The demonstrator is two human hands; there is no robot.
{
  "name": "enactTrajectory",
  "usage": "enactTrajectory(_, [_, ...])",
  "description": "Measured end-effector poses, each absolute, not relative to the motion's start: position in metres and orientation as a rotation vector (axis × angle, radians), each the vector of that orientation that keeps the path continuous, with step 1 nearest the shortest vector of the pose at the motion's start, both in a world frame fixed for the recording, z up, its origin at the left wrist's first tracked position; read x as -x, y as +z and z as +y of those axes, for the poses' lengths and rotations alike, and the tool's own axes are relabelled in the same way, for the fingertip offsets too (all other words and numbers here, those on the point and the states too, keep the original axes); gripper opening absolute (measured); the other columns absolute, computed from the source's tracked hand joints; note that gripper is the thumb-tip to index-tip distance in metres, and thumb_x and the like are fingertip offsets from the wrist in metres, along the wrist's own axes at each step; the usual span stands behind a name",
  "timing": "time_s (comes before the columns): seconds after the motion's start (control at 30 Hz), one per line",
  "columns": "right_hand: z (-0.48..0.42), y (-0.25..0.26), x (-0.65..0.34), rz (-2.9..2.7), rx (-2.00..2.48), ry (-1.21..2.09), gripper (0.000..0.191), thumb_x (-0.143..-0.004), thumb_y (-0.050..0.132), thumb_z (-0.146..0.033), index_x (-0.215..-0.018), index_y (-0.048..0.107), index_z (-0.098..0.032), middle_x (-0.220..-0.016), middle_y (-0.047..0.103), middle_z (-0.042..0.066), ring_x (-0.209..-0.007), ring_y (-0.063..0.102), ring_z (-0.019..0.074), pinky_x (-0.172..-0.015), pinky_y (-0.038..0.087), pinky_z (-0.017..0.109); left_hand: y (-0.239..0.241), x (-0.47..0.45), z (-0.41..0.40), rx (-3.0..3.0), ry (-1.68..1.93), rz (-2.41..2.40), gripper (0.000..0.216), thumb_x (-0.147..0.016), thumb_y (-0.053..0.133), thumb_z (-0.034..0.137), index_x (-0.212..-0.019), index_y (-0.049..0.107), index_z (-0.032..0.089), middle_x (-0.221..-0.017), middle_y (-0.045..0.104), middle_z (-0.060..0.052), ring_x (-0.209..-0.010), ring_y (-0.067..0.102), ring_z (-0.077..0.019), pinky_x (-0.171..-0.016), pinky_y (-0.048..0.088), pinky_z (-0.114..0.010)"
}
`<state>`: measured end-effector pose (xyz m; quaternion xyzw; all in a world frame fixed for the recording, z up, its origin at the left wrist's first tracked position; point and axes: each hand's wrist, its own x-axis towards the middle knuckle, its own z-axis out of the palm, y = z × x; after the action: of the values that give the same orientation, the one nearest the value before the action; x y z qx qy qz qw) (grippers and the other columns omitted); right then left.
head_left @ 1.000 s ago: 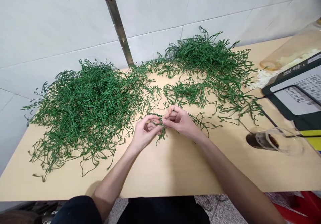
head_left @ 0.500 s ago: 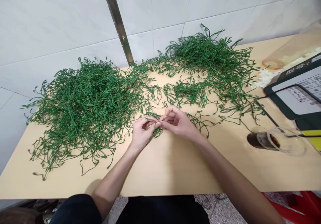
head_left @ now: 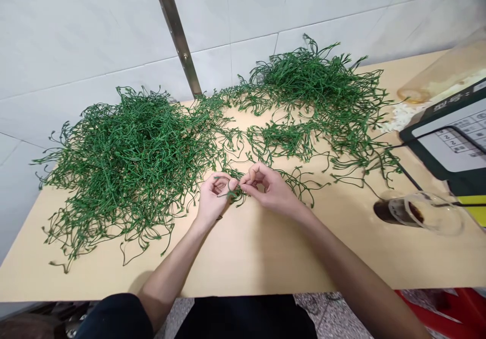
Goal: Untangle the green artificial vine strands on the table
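Observation:
My left hand (head_left: 212,199) and my right hand (head_left: 271,189) meet over the middle of the pale wooden table (head_left: 266,263). Both pinch a small green plastic sprig (head_left: 233,195) between thumb and fingertips, fingers curled. A large heap of the same green stems (head_left: 125,161) lies to the left of my hands. A second, smaller heap of stems (head_left: 322,90) spreads at the back right, with loose strands trailing toward my right hand.
A metal bracket (head_left: 178,37) leans up the white tiled wall. At the right stand a clear glass of dark liquid (head_left: 413,212), a dark box with a printed label (head_left: 451,146) and a plastic bag of white bits (head_left: 436,83).
My hands stayed together at the same spot; the fingers shifted slightly on the sprig, and the left hand has turned a little inward.

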<state>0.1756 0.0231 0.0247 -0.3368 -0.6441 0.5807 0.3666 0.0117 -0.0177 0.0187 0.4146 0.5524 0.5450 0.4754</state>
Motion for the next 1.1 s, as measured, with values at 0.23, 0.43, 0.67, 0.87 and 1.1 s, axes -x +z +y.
enactTrajectory(0.23, [0.023,0.026,-0.177,-1.711,0.840,1.455,0.023,-0.085,0.063,-0.028,-0.080,0.041,-0.024,-0.081,0.065,0.000,-0.066,0.053,0.0132,-0.064,0.046,0.030,0.021,-0.012,-0.015,-0.698,1.309,1.145,0.054,-0.068,0.079,0.052,-0.089,0.038,0.024,-0.057,0.063,0.008,-0.049,0.059,-0.0102,-0.053,0.047,-0.022])
enactTrajectory(0.43, [0.025,0.022,-0.177,-1.699,0.847,1.465,0.022,-0.085,0.062,-0.026,-0.079,0.041,-0.024,-0.080,0.063,0.000,-0.072,0.057,0.0148,-0.068,0.046,0.031,0.030,-0.008,-0.015,-0.771,1.326,1.104,0.047,-0.074,0.077,0.050,-0.087,0.041,0.023,-0.068,0.066,0.004,-0.061,0.064,-0.0114,-0.066,0.054,-0.027])
enactTrajectory(0.67, [0.026,0.022,-0.176,-1.616,0.836,1.507,0.023,-0.084,0.063,-0.023,-0.078,0.041,-0.024,-0.084,0.063,0.000,-0.071,0.054,0.0138,-0.065,0.043,0.029,0.020,-0.005,-0.020,-1.508,1.332,1.292,0.012,-0.088,0.065,0.031,-0.086,0.062,0.020,-0.094,0.069,-0.005,-0.086,0.065,-0.0149,-0.076,0.053,-0.027])
enactTrajectory(0.87, [0.027,0.020,-0.177,-1.572,0.820,1.540,0.026,-0.083,0.066,-0.024,-0.078,0.040,-0.024,-0.082,0.065,0.000,-0.069,0.053,0.0131,-0.065,0.044,0.029,0.015,0.000,-0.018,-2.159,1.288,1.466,0.017,-0.093,0.058,0.019,-0.103,0.072,0.020,-0.086,0.069,-0.006,-0.083,0.059,-0.0180,-0.078,0.050,-0.032])
enactTrajectory(1.1, [0.026,0.017,-0.176,-1.603,0.875,1.444,0.027,-0.083,0.066,-0.026,-0.076,0.040,-0.024,-0.083,0.068,0.001,-0.071,0.058,0.0143,-0.063,0.044,0.028,0.015,-0.001,-0.020,-2.365,1.191,1.689,0.013,-0.093,0.057,0.020,-0.092,0.070,0.020,-0.086,0.060,-0.007,-0.087,0.050,-0.0204,-0.076,0.046,-0.034])
